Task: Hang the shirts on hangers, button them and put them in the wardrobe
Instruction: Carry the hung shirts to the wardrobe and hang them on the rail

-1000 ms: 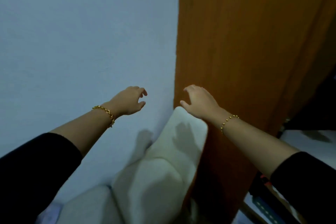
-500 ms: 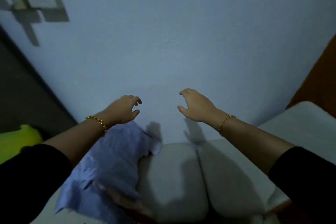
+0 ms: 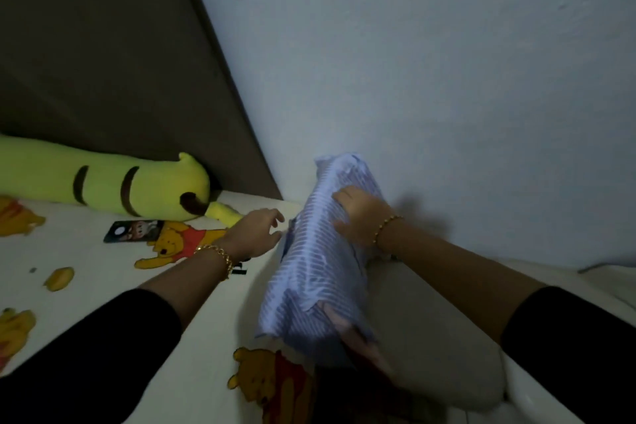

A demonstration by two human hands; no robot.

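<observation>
Bedsheet (image 3: 103, 272) now fills the view where wall was, and the right hand (image 3: 358, 213), lately empty, clutches the striped shirt (image 3: 316, 272) near its 12 o'clock end (left hand (image 3: 254, 234) spread, beside its 9 o'clock edge), so a hanger likely comes next.

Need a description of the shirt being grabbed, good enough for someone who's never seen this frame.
Start where the pale wall meets the cartoon-bear bed sheet. Bunched there, partly on a white pillow, lies the shirt, the right hand gripping its upper part. It is the only blue-and-white striped fabric; its neighbours are a yellow plush toy and bedding.
</observation>
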